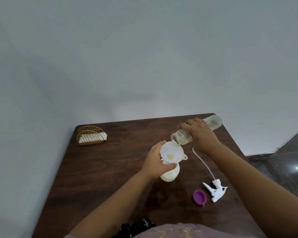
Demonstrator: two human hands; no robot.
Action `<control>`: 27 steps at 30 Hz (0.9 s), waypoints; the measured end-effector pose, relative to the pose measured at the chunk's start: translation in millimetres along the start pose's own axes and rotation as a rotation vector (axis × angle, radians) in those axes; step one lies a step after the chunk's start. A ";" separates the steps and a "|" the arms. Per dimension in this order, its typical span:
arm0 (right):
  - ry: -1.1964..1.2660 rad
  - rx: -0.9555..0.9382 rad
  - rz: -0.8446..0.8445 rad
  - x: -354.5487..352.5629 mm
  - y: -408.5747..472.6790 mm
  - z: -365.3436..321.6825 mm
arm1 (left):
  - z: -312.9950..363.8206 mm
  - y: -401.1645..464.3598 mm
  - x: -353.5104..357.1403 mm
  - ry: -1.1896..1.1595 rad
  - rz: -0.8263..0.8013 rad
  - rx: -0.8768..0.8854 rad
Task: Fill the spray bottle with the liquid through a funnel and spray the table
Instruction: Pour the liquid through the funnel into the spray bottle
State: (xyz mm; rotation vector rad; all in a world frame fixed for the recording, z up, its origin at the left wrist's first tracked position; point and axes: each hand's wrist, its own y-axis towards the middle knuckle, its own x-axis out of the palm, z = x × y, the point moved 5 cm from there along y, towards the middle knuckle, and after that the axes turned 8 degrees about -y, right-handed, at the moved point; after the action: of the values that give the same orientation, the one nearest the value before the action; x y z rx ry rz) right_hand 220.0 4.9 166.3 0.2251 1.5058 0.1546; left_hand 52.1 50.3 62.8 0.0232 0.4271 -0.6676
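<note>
Pouring into funnel — both hands busy.

L hand [156, 162] wrapped round the white spray bottle [170, 175] at table [110, 177] centre, steadying funnel [170, 152] on its neck. R hand [200, 134] clamped on clear bottle [182, 137] at 1 o'clock, tipped w/ mouth over funnel rim. Spray head [215, 190] & purple cap [199, 197] lie at 4 o'clock; napkin holder [91, 136] at 10.

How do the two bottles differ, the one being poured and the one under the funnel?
The clear bottle is see-through and tilted almost flat in the right hand; the spray bottle is milky white and stands upright on the table, steadied by the left hand. The clear bottle's mouth is bare; the spray bottle carries the funnel. Both are uncapped.
</note>
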 end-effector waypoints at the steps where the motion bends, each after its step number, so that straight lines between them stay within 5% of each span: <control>1: -0.002 0.000 0.001 -0.7 0.1 -0.1 | -0.3 0.1 0.0 -0.002 0.001 -0.001; 27: 0.041 -0.009 0.071 -6.3 6.7 2.2 | 2.1 -0.1 -1.3 -0.019 -0.003 -0.005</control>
State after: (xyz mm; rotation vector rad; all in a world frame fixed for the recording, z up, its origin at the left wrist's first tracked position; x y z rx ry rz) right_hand 222.1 9.8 174.1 0.2691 1.5387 0.2240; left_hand 51.9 50.7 65.3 0.0113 0.4103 -0.6688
